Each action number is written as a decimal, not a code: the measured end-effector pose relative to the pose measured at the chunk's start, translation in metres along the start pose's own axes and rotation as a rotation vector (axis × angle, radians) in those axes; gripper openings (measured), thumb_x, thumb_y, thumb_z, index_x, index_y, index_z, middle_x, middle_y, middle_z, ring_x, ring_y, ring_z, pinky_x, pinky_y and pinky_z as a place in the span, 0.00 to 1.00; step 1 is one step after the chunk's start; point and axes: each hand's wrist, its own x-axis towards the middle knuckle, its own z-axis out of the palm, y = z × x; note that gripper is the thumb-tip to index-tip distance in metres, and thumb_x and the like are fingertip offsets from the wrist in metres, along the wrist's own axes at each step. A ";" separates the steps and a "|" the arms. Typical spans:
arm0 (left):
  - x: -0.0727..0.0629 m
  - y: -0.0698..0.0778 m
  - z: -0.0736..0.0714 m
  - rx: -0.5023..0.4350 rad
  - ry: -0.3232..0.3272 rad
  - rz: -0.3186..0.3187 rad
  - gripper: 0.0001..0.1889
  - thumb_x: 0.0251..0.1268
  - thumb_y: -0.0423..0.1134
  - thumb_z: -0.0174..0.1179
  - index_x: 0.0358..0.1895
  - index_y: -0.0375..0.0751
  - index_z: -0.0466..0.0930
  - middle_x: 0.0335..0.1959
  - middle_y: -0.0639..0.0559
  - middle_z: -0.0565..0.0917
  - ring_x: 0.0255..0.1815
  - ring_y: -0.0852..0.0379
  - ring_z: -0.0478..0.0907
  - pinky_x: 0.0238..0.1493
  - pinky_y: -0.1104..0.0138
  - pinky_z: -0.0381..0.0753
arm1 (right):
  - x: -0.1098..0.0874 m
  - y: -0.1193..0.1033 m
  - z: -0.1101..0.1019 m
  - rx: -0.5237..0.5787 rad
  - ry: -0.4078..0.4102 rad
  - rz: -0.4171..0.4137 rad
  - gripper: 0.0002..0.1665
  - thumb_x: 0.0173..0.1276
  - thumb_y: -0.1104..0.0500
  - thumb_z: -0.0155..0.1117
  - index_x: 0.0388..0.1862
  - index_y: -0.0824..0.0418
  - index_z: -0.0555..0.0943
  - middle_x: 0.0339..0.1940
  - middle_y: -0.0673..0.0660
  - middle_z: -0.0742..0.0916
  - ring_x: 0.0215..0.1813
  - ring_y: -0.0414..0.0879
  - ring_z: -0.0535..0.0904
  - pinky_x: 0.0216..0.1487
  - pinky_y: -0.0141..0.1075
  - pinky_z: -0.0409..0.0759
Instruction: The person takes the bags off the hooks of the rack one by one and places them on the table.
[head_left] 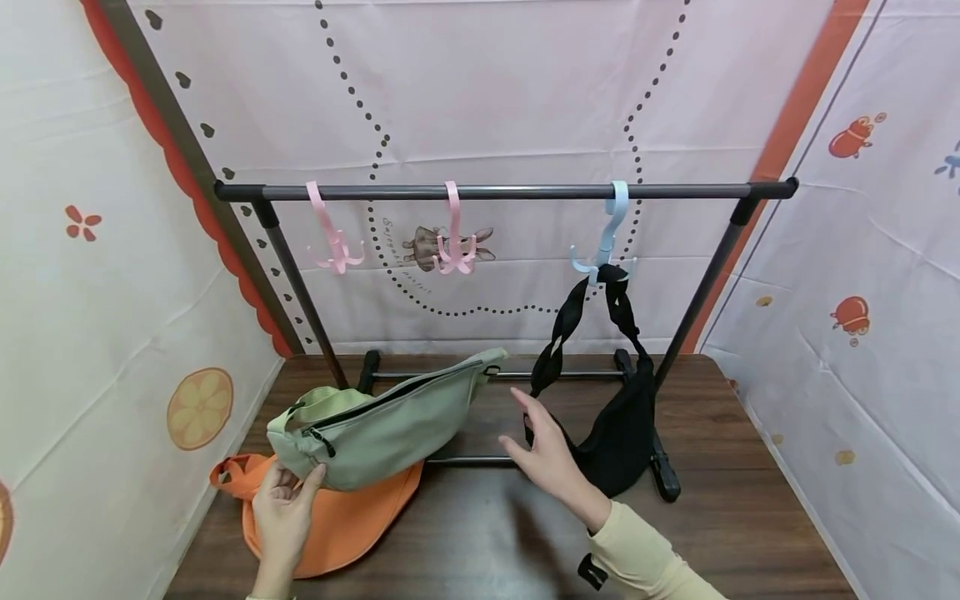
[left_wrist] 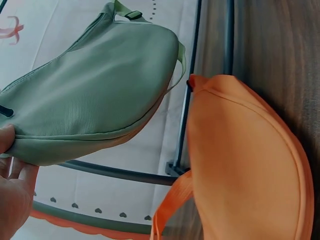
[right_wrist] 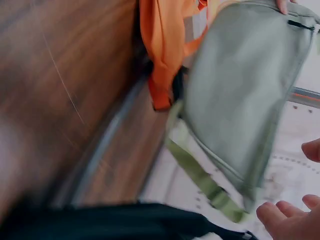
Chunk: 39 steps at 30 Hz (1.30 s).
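A sage-green belt bag [head_left: 397,425] with a black zipper hangs tilted over the table, its right end higher. My left hand [head_left: 285,508] pinches its lower left corner between thumb and fingers. In the left wrist view that hand [left_wrist: 15,195] grips the bag's edge near the zipper pull. My right hand [head_left: 551,458] holds nothing, its fingers extended just right of the green bag and in front of a black bag [head_left: 618,433]. An orange bag [head_left: 352,521] lies on the table below the green one, partly covered by it in the head view.
A black rack bar [head_left: 525,192] spans the back, bearing two pink hooks [head_left: 454,233] [head_left: 334,237] and a blue hook [head_left: 611,225]. The black bag's strap [head_left: 566,325] loops over the blue hook. Patterned cloth walls [head_left: 847,275] surround the wooden table [head_left: 720,500].
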 end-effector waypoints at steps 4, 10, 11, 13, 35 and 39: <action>0.005 -0.018 -0.009 -0.001 -0.009 0.005 0.17 0.53 0.18 0.57 0.47 0.30 0.74 0.38 0.53 0.83 0.40 0.62 0.79 0.36 0.77 0.79 | -0.002 -0.005 0.015 0.165 -0.048 0.108 0.39 0.58 0.67 0.64 0.67 0.64 0.59 0.63 0.66 0.70 0.62 0.60 0.66 0.57 0.54 0.68; 0.013 -0.065 -0.029 -0.119 -0.134 0.081 0.23 0.52 0.21 0.60 0.54 0.26 0.69 0.46 0.42 0.80 0.45 0.55 0.78 0.38 0.73 0.80 | 0.002 0.009 0.041 0.522 -0.155 0.359 0.42 0.62 0.63 0.60 0.70 0.64 0.50 0.65 0.70 0.64 0.64 0.63 0.62 0.60 0.55 0.64; 0.010 -0.051 -0.023 -0.172 -0.151 0.079 0.22 0.52 0.19 0.57 0.54 0.24 0.68 0.46 0.41 0.80 0.46 0.55 0.78 0.39 0.73 0.79 | 0.003 0.016 0.046 0.600 -0.178 0.414 0.44 0.63 0.61 0.59 0.71 0.64 0.47 0.66 0.72 0.62 0.65 0.63 0.61 0.61 0.54 0.64; 0.003 -0.031 -0.014 -0.192 -0.154 0.069 0.21 0.53 0.20 0.58 0.53 0.24 0.69 0.44 0.44 0.81 0.45 0.56 0.79 0.39 0.74 0.79 | 0.004 0.029 0.055 0.769 -0.218 0.530 0.47 0.64 0.59 0.57 0.72 0.63 0.40 0.68 0.73 0.56 0.66 0.63 0.58 0.63 0.52 0.63; 0.008 -0.092 -0.052 -0.177 -0.178 -0.046 0.26 0.55 0.22 0.59 0.59 0.29 0.66 0.51 0.41 0.78 0.48 0.55 0.77 0.40 0.72 0.79 | 0.008 0.054 0.070 1.130 -0.210 0.664 0.24 0.66 0.69 0.50 0.61 0.66 0.62 0.40 0.51 0.80 0.43 0.42 0.78 0.48 0.38 0.76; 0.010 -0.084 -0.056 -0.167 -0.186 -0.078 0.24 0.57 0.23 0.56 0.58 0.29 0.66 0.51 0.43 0.78 0.49 0.57 0.77 0.41 0.72 0.79 | 0.004 0.051 0.071 1.119 -0.205 0.669 0.20 0.66 0.69 0.50 0.57 0.66 0.65 0.39 0.52 0.80 0.42 0.42 0.78 0.47 0.37 0.77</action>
